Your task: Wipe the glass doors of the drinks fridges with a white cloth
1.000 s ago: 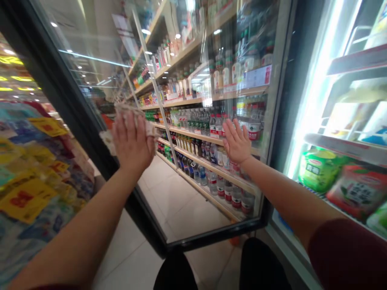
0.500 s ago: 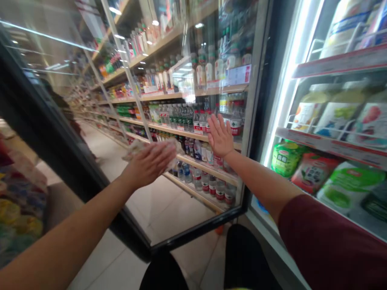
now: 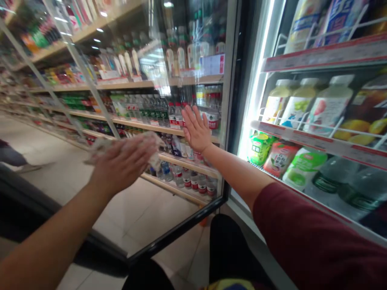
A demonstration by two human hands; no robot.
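An open glass cooler door (image 3: 169,237) with a black frame swings out in front of me. My left hand (image 3: 122,165) lies flat on the glass and presses a pale crumpled cloth (image 3: 151,143) against it. My right hand (image 3: 196,129) rests flat on the glass near the hinge side, fingers spread and holding nothing. Through the glass I see long shelves of bottled drinks (image 3: 181,117).
The lit cooler interior (image 3: 302,133) at right holds green pouches, juice bottles and water bottles on white wire shelves. A tiled aisle floor (image 3: 145,209) runs beyond the door. A dark figure (image 3: 9,155) shows at far left. My dark trouser legs (image 3: 226,249) are below.
My view has turned right, bringing more of the cooler shelves in. My left hand has slid the cloth down and leftward across the glass. The right hand stays flat on the glass.
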